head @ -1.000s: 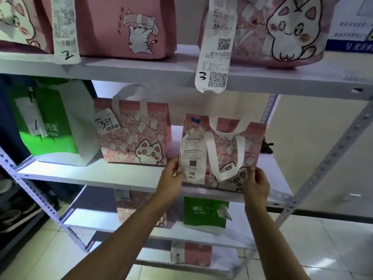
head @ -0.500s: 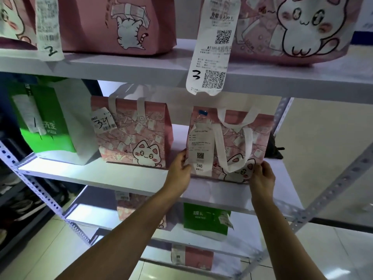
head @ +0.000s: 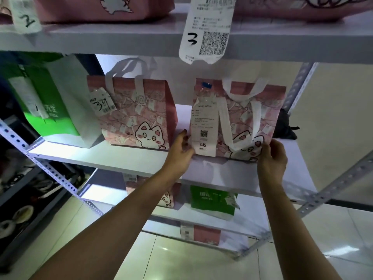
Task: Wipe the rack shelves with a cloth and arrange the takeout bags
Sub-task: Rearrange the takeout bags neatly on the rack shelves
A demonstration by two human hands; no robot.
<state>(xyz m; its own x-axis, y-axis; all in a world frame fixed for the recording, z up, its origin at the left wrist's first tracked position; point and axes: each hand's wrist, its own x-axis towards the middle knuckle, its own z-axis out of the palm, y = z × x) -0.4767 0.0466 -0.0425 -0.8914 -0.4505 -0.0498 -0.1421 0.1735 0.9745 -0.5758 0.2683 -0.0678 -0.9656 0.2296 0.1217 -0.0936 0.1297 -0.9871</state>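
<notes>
A pink cat-print takeout bag (head: 260, 114) with white handles and a receipt marked 046 stands upright on the middle white shelf (head: 141, 158). My left hand (head: 180, 147) grips its lower left corner and my right hand (head: 272, 156) grips its lower right corner. To its left on the same shelf stand a second pink cat bag (head: 133, 114) tagged 39 and a green-and-white bag (head: 50, 102). No cloth can be made out with certainty.
Pink bags sit on the upper shelf (head: 121, 39), with receipts (head: 207, 31) hanging over its edge. Lower shelves hold a green bag (head: 214, 201) and pink bags. A dark object (head: 284, 128) lies behind the held bag. Perforated metal posts (head: 333, 186) frame the rack.
Both hands have pushed the pink bag with the 046 receipt back from the shelf's front edge and deeper onto the shelf. The view has moved closer to the rack.
</notes>
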